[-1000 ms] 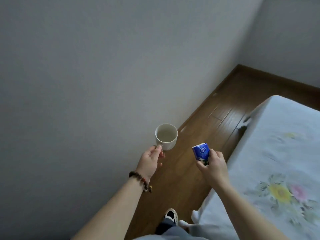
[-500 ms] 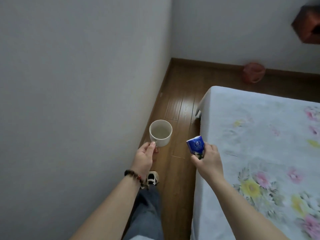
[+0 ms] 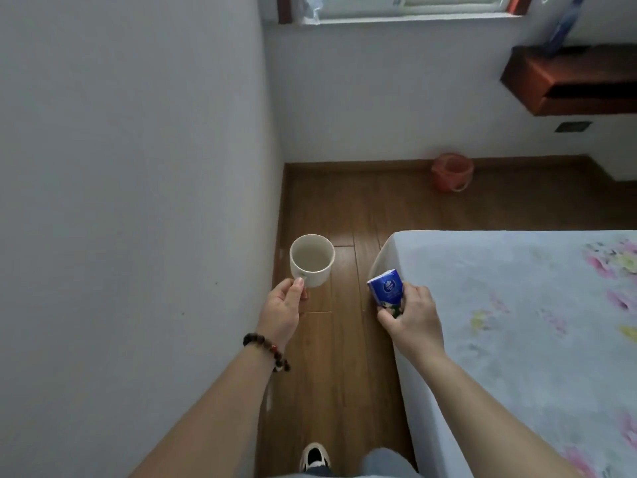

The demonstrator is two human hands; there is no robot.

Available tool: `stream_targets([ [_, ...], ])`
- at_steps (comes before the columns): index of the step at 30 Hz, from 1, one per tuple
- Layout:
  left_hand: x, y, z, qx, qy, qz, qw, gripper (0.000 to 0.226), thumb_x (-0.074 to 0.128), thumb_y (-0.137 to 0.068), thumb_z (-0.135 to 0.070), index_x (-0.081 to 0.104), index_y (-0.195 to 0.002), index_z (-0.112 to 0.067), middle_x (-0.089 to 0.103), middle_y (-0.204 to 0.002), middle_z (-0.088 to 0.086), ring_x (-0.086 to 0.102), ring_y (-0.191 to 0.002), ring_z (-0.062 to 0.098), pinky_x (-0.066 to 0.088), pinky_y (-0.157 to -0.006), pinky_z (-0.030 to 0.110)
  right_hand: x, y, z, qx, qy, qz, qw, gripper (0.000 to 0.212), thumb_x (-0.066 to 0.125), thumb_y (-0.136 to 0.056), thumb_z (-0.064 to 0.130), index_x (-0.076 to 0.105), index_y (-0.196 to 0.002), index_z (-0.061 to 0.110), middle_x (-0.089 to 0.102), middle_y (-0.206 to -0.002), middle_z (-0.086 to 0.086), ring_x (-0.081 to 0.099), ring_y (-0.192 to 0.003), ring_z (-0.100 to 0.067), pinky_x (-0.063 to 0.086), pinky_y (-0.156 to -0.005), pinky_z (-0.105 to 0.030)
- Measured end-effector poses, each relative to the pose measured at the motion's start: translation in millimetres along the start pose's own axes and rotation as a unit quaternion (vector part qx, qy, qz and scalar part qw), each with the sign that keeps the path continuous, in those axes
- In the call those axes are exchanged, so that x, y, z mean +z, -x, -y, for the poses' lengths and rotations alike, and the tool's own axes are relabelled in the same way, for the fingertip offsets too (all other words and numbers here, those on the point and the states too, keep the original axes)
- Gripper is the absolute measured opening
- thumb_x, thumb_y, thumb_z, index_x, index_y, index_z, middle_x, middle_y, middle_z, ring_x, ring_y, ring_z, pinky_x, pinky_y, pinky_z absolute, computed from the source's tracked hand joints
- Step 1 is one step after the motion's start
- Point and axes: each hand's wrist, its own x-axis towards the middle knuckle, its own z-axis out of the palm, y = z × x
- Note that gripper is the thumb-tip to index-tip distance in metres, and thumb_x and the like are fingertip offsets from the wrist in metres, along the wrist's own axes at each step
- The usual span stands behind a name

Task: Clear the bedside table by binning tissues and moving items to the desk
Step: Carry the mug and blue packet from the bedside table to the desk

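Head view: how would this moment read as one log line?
left hand: holds white mug | right hand: grips blue tissue pack | walking between wall and bed

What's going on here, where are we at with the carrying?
A person walks the strip of wooden floor between the wall and the bed. The left hand holds a white mug by its handle; the right hand grips a blue tissue pack. Ahead, an orange bin stands against the far wall, with a wooden desk up right.
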Motion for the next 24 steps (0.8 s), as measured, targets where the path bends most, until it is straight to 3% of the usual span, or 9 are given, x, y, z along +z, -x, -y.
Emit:
stream_targets([
  [7,35.9,-138.8,-35.2,-0.027,-0.001,0.044,0.999,0.027,0.045,-0.095,-0.038,0.063,-0.083,-0.023,0.064,-0.089,0.006,0.062,-0.09,0.022,0.052,-0.082,0.041,11.8,-126.0,5.3,0.034,0.007,-0.023,0.999,0.04,0.072,-0.076,0.026,0.052,-0.109,0.016,0.05,-0.101,-0.001,0.05,-0.088,-0.017,0.042,-0.069,-0.024],
  [11,69.8,-227.4,-48.8,-0.02,-0.02,0.076,0.997,0.031,0.044,-0.096,-0.038,0.06,-0.077,-0.021,0.063,-0.092,0.011,0.062,-0.092,0.024,0.053,-0.082,0.042,18.3,-217.6,-6.3,0.055,0.001,-0.036,0.998,0.04,0.073,-0.075,0.026,0.051,-0.108,0.018,0.049,-0.101,0.0,0.051,-0.089,-0.018,0.051,-0.074,-0.031],
  [17,140.3,-374.5,-96.2,-0.013,-0.056,0.112,0.992,0.037,0.045,-0.095,-0.039,0.058,-0.062,-0.03,0.065,-0.09,0.014,0.063,-0.089,0.024,0.051,-0.081,0.044,9.0,-379.9,-27.9,0.09,-0.019,-0.058,0.994,0.033,0.073,-0.076,0.025,0.049,-0.098,0.02,0.047,-0.098,0.001,0.053,-0.084,-0.017,0.042,-0.066,-0.024],
  [24,237.8,-508.2,-163.1,-0.012,-0.084,0.156,0.984,0.032,0.043,-0.096,-0.038,0.057,-0.072,-0.022,0.066,-0.098,0.016,0.064,-0.096,0.027,0.052,-0.083,0.047,-25.6,-536.0,-44.1,0.123,-0.031,-0.115,0.985,0.039,0.074,-0.076,0.031,0.05,-0.105,0.021,0.046,-0.099,0.005,0.052,-0.083,-0.012,0.038,-0.059,-0.015],
])
